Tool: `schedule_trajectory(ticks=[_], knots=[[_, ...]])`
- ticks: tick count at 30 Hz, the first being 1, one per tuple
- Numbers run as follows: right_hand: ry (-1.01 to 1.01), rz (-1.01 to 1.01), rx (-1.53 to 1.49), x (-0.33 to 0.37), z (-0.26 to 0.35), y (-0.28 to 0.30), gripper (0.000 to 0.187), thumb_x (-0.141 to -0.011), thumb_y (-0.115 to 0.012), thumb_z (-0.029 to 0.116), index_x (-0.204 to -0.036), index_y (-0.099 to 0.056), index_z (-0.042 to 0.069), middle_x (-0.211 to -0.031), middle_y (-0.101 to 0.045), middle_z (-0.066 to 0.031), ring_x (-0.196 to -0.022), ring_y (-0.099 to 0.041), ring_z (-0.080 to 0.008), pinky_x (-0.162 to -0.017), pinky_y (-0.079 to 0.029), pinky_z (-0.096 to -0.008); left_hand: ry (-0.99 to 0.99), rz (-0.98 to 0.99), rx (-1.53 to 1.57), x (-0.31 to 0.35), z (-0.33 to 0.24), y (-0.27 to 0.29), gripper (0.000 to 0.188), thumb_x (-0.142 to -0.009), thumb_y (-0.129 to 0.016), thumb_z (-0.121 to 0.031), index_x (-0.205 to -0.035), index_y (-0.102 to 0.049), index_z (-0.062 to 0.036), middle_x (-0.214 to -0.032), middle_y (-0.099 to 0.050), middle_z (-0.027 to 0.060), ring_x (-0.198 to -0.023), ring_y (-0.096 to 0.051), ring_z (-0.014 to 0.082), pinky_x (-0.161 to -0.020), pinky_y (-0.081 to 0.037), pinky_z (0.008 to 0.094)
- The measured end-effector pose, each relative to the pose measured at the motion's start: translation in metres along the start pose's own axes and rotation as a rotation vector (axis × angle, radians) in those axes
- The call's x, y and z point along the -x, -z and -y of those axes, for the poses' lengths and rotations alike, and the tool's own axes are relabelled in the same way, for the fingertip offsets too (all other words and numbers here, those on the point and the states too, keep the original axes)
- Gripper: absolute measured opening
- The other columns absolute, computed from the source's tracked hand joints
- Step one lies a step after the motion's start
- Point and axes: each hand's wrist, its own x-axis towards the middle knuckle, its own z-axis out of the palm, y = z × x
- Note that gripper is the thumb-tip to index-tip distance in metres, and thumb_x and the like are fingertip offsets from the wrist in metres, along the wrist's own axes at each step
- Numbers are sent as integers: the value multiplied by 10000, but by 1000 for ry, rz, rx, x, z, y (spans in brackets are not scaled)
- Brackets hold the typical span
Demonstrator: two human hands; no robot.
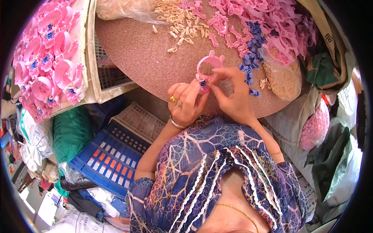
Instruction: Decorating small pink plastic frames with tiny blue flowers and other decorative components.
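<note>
Over the near edge of the round speckled table, my left hand (187, 101) grips a pink plastic piece (210, 61) with a round open ring and small knobs. A small dark blue part (203, 83) sits on it, just below the ring. My right hand (235, 95) pinches at the same piece from the right, thumb and forefinger close to the blue part. The fingers hide the lower end of the piece, and whatever tiny part may be between the right fingertips cannot be made out.
Cream clips (182, 23) lie scattered across the table (155, 58). Pink pieces (268, 27) heap at the far right, beside loose blue parts (252, 58) and a clear bag (285, 79) of cream bits. Assembled pink pieces (64, 73) cover a surface at left; below stands a blue crate (87, 157).
</note>
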Motion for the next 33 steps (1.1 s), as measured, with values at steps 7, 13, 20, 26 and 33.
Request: schedule_trajectory(ticks=[7, 13, 20, 26, 33], knots=[[349, 180, 162, -7, -12, 3, 494, -797, -726, 24, -1265, -606, 131, -940, -685, -17, -921, -650, -217, -857, -415, -359, 17, 31, 60, 0, -1, 3, 517, -705, -862, -61, -1149, -606, 7, -1041, -704, 124, -848, -661, 248, -801, -509, 389], [158, -25, 66, -1, -12, 6, 588, -769, -812, 142, -1304, -575, 83, -1139, -648, -93, -1090, -610, -263, -931, -422, -364, 182, 3, 121, 0, -3, 2, 551, -680, -884, -82, -1151, -611, 1, -962, -687, 105, -825, -645, 271, -810, -493, 409], [-258, 0, -290, -3, -12, -1, 851, -741, -852, 121, -1454, -390, 60, -1299, -517, -118, -1138, -565, -230, -984, -451, -370, 106, -5, 105, 1, 0, 0, 577, -660, -904, -83, -1147, -600, -23, -1004, -711, 110, -846, -657, 258, -807, -500, 394], [-464, 77, -518, -7, -7, 0, 840, -793, -790, 37, -1494, -329, 72, -1214, -546, -89, -1053, -595, -151, -932, -499, -304, -48, 26, 42, 4, 2, 3, 580, -657, -909, -90, -1149, -607, -33, -1015, -708, 102, -863, -656, 245, -810, -506, 389], [-467, 124, -736, -8, 1, -2, 876, -805, -741, -64, -1529, -270, 82, -1215, -564, -85, -1099, -592, -156, -988, -485, -317, 149, 10, 202, 0, 0, 3, 545, -701, -876, -94, -1168, -608, -17, -1037, -696, 92, -863, -647, 238, -824, -497, 397]])
